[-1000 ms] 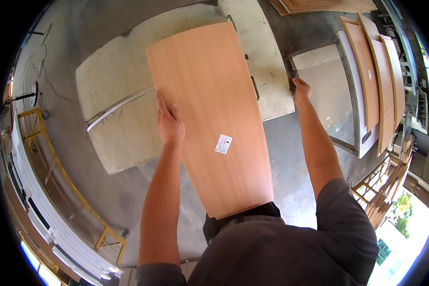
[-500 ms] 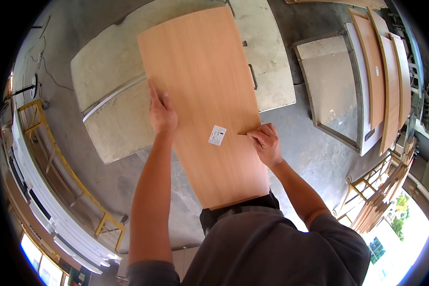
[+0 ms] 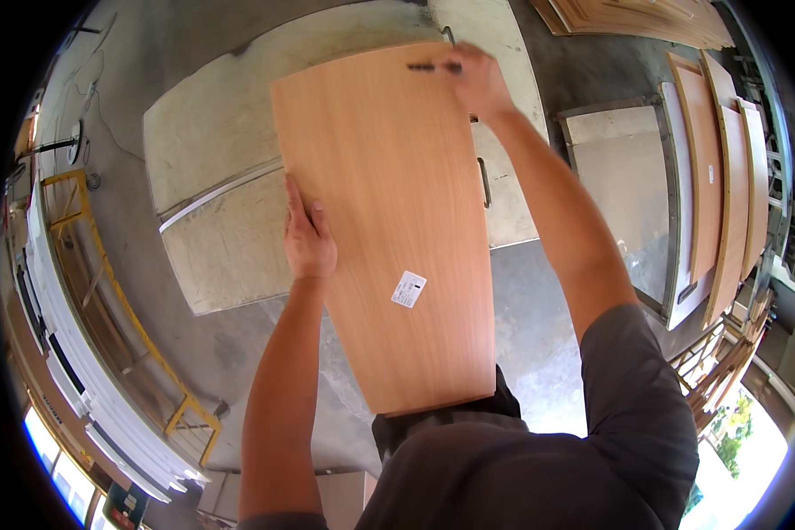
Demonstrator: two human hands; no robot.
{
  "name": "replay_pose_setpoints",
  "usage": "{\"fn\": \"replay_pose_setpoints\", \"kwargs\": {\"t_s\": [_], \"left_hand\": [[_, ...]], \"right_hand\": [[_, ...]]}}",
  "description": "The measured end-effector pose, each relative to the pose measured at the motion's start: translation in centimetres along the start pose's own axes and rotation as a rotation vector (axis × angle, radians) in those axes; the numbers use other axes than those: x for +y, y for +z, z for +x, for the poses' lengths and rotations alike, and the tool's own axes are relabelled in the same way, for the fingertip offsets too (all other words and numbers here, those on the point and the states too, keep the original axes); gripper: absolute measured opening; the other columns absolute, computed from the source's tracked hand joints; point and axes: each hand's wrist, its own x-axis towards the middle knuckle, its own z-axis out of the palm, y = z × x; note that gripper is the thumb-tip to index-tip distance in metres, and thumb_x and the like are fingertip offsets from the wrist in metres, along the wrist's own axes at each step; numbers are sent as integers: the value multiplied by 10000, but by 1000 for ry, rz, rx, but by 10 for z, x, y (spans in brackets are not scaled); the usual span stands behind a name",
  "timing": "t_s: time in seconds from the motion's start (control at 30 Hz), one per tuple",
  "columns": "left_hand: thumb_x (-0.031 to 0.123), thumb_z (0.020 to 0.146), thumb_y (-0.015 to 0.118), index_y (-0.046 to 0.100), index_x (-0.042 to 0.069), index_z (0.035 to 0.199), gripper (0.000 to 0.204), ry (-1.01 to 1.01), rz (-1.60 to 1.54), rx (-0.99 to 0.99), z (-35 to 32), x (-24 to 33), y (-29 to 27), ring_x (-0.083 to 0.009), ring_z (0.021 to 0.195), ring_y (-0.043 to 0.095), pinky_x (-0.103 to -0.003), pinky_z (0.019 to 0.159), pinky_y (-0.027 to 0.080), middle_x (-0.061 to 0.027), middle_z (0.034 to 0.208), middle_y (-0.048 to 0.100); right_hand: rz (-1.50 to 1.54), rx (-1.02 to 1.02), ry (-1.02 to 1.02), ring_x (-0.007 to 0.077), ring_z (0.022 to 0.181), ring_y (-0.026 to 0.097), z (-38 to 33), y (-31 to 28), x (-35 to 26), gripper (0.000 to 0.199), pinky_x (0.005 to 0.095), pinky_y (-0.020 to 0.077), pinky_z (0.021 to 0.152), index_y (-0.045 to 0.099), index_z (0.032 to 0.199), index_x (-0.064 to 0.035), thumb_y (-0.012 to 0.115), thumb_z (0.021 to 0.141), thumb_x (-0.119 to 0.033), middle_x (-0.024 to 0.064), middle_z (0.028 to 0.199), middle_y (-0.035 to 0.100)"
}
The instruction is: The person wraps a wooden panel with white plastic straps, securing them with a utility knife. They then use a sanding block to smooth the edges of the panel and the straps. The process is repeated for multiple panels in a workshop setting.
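Observation:
A long wood-grain panel point(image 3: 389, 177) lies in front of me, its near end against my body. A white printed label point(image 3: 408, 290) is stuck on its face. My left hand point(image 3: 311, 246) rests along the panel's left edge, fingers stretched out and thumb apart on the face. At the far right corner, my right hand point(image 3: 479, 78) is closed on a slim black tool point(image 3: 422, 67), pointing left over the panel. Motion blur hides the tool's exact kind. Under the panel's far part stands a worn, pale work table point(image 3: 216, 119).
Several wooden boards point(image 3: 700, 177) lean beside a framed panel point(image 3: 623, 190) on the right. More boards point(image 3: 632, 22) lie stacked at the far right. Leftward are a yellow metal frame point(image 3: 119, 300) and long white strips point(image 3: 106, 424). Grey concrete floor point(image 3: 548, 327) surrounds the table.
My right hand has moved away from me, from beside the label to the panel's far right corner; the black tool now shows clear of its fingers. My left hand stays on the left edge.

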Motion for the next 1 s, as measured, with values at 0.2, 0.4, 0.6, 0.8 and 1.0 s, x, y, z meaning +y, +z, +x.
{"fn": "replay_pose_setpoints", "kwargs": {"t_s": [0.2,0.4,0.6,0.8,1.0], "left_hand": [[279,1061,423,198,62,1595,619,48,-8,37,-1,-11,2,-428,1293,521,-461,1052,456,-230,1505,469],[266,1055,430,209,50,1588,617,52,-63,22,1,-1,2,-427,1317,504,-454,1075,440,-237,1517,450],[264,1046,439,210,64,1591,624,73,-7,67,-3,-10,2,-427,1278,540,-458,1039,468,-245,1480,489],[326,1065,397,175,120,1609,622,-28,-15,-8,-3,-3,-3,-402,1300,538,-442,1045,470,-200,1528,455],[331,1055,397,180,111,1602,628,251,20,151,7,-30,16,-428,1242,568,-476,1012,491,-240,1428,542]], "right_hand": [[-412,-65,-261,304,932,675,104,28,18,136,431,543,836,728,824,-96,656,820,-212,112,937,691],[-286,-314,-282,274,879,630,-41,-24,-24,52,398,534,740,652,891,-96,606,867,-104,66,895,599],[-98,-613,-173,249,852,628,-286,-94,-108,166,379,539,742,648,886,-106,658,745,-18,41,875,609],[-369,-314,-210,255,852,618,-159,-72,-78,64,393,539,737,628,841,-97,670,796,-77,44,881,606],[-334,-258,-224,292,914,654,-68,-20,-35,117,417,542,795,718,821,-84,646,831,-176,97,894,670]]}}
